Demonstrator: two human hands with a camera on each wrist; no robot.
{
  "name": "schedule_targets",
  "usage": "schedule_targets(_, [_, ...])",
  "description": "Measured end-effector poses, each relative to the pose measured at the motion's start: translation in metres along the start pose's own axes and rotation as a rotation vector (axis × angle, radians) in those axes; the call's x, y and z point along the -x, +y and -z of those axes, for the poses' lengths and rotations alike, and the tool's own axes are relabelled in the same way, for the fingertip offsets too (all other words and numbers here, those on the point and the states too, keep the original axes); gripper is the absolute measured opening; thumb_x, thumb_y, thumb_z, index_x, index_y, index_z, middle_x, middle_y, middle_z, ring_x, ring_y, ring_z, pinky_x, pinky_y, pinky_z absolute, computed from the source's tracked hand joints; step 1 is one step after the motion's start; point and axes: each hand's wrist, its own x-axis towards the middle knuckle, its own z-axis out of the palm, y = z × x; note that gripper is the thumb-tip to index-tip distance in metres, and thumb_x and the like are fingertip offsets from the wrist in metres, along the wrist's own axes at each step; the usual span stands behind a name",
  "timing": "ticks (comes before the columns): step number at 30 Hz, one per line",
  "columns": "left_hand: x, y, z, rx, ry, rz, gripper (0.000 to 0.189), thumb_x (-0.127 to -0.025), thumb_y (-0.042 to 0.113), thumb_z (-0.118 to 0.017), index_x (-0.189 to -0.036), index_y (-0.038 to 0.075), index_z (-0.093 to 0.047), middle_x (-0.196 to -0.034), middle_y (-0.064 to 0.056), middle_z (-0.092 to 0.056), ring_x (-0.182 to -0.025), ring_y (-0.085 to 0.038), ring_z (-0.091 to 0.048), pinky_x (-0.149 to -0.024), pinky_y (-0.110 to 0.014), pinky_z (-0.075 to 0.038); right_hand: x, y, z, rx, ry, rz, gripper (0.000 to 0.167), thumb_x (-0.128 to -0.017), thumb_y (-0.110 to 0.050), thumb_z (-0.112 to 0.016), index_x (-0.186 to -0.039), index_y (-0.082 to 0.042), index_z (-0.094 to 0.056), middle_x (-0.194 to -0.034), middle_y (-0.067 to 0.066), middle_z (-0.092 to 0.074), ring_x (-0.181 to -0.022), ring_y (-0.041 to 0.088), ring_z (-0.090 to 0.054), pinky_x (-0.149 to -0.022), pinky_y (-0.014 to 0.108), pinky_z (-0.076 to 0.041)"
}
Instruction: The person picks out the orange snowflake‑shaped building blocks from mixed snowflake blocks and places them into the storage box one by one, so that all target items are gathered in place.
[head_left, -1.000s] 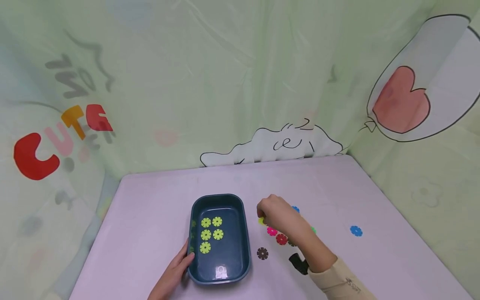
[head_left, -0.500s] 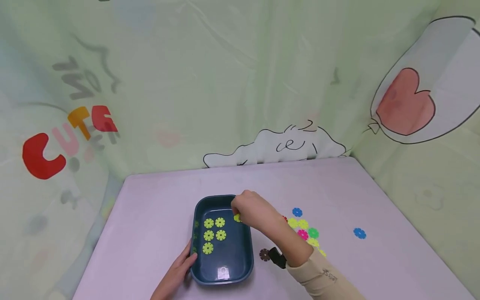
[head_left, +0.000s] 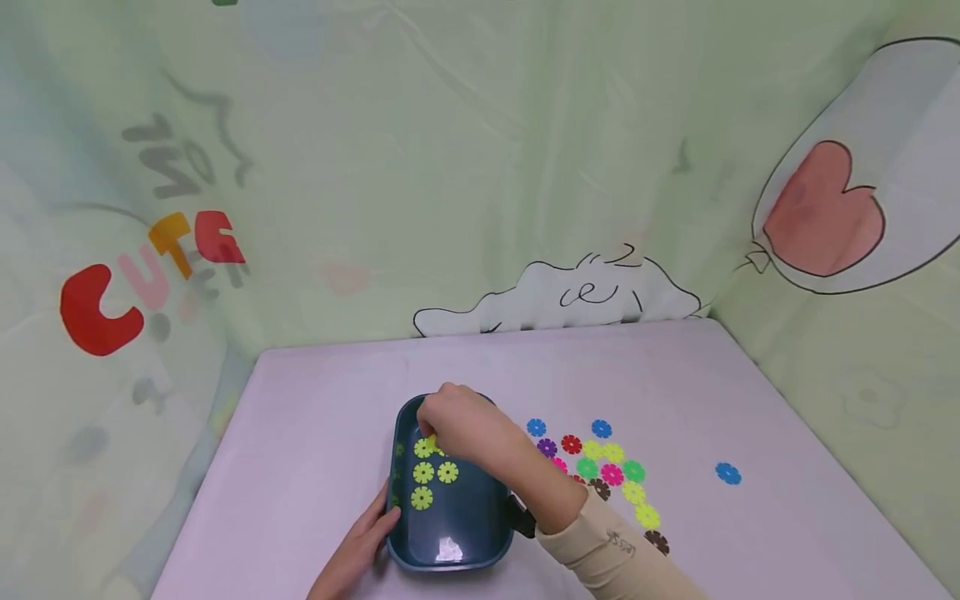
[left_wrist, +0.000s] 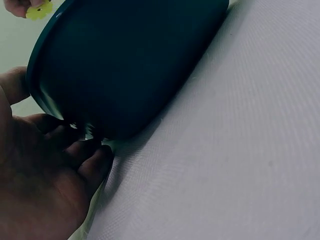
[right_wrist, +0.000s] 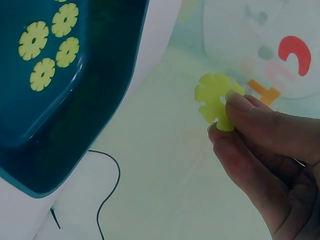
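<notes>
My right hand [head_left: 468,423] hangs over the far part of a dark blue plastic tray [head_left: 465,529]. In the right wrist view its thumb and fingers pinch a yellow flower-shaped notched disc [right_wrist: 211,98] by the edge. Several matching yellow discs [right_wrist: 42,74] lie flat on the tray floor in two columns at its left side, partly covered by my right hand in the head view. At the tray's left side, my left hand [head_left: 365,537] grips the wall, thumb at the rim and fingertips low against the outside [left_wrist: 92,155].
Right of the tray, loose notched discs in blue, purple, red, pink, green, yellow and brown lie scattered on the pale table [head_left: 322,400]. One blue disc [head_left: 727,473] lies apart, farther right. A printed curtain [head_left: 360,167] stands behind the table.
My right hand has carried the yellow disc leftward from the loose pile to over the tray. More of the pile now shows. My left hand stays at the tray.
</notes>
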Motion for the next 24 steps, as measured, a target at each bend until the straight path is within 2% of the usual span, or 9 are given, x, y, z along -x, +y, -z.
schedule_targets(6, [-0.001, -0.002, 0.001, -0.016, -0.018, -0.028, 0.08, -0.098, 0.056, -0.043, -0.157, 0.011, -0.013, -0.163, -0.021, -0.007, -0.148, -0.047, -0.006, -0.116, -0.061, -0.022, -0.002, -0.003, -0.001, -0.014, 0.0, -0.002, 0.01, -0.083, -0.009, -0.077, -0.092, -0.011, -0.077, -0.087, 0.002, -0.074, -0.074, 0.01, -0.062, -0.074, 0.021, -0.059])
schedule_targets(15, [-0.001, -0.001, 0.001, 0.0, -0.026, -0.02, 0.082, -0.096, 0.059, -0.044, -0.157, 0.013, -0.013, -0.163, -0.019, -0.006, -0.149, -0.046, -0.005, -0.117, -0.062, -0.021, -0.015, -0.005, -0.007, -0.073, -0.076, -0.005, 0.008, -0.081, -0.006, -0.077, -0.084, -0.014, -0.075, -0.076, -0.004, -0.067, -0.069, 0.008, -0.054, -0.07, 0.019, -0.056])
schedule_targets(24, [-0.001, -0.002, 0.002, 0.014, -0.047, -0.028, 0.081, -0.097, 0.058, -0.044, -0.157, 0.014, -0.012, -0.164, -0.018, -0.005, -0.149, -0.045, -0.004, -0.117, -0.062, -0.019, -0.032, 0.004, -0.038, -0.103, -0.162, -0.056, 0.01, -0.079, -0.008, -0.08, -0.077, -0.016, -0.074, -0.072, -0.007, -0.062, -0.068, 0.008, -0.054, -0.06, 0.019, -0.052])
